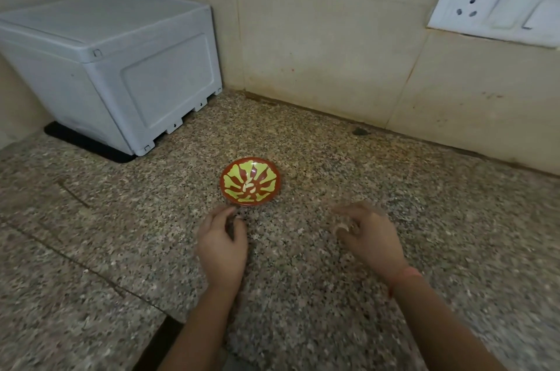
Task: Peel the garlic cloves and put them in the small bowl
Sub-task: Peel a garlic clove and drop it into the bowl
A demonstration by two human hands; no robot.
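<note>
A small red bowl with a yellow-green leaf pattern stands on the speckled stone counter. A few pale peeled garlic cloves lie in its middle. My left hand hovers just below the bowl's near-left rim, its fingers loosely curled with nothing visible in them. Right of the bowl, my right hand is blurred by motion. Its thumb and fingers pinch a pale garlic clove just above the counter.
A grey plastic box on a black mat stands at the back left against the tiled wall. A white socket and switch plate is on the wall at upper right. A dark gap opens in the counter near my left forearm.
</note>
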